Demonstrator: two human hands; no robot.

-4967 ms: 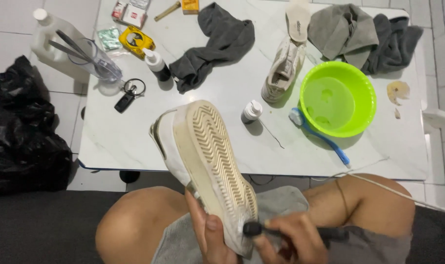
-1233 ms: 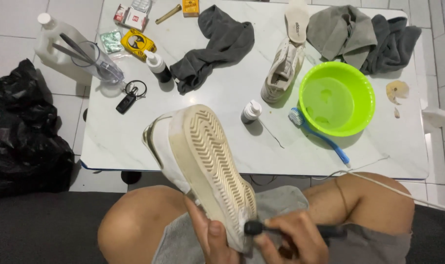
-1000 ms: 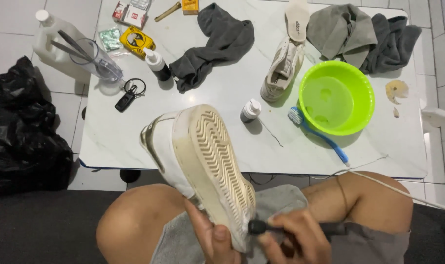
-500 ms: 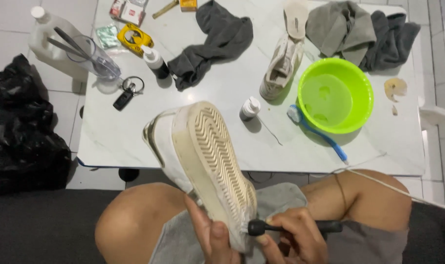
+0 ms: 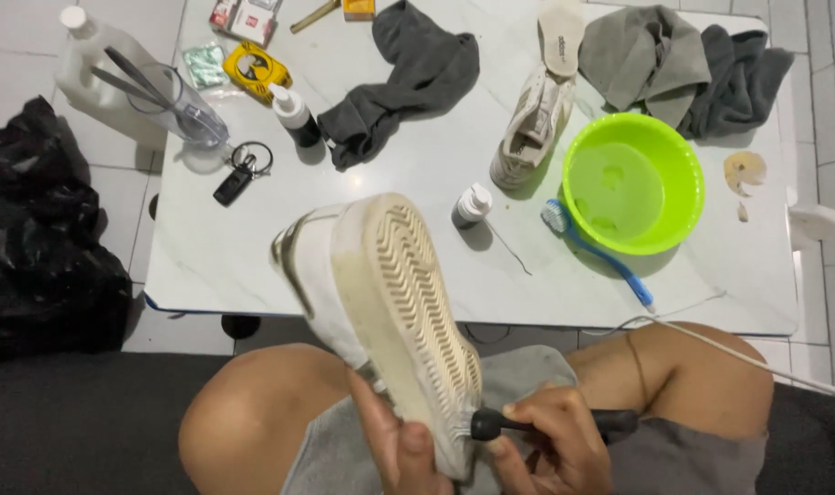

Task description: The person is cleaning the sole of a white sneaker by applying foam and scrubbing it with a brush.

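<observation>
My left hand grips a white sneaker by its heel end, sole turned up toward me, over my lap. My right hand is closed on a black-handled tool with a round tip pressed against the heel edge of the sole. A white cord runs from the right across my thigh toward that hand.
On the white table lie the other sneaker, a lime green basin, a blue brush, a small white bottle, grey cloths, keys and a clear jug. A black bag sits at the left.
The sneaker has shifted slightly in my left hand and the tool tip has stayed at the heel of the sole. The view has drifted a little.
</observation>
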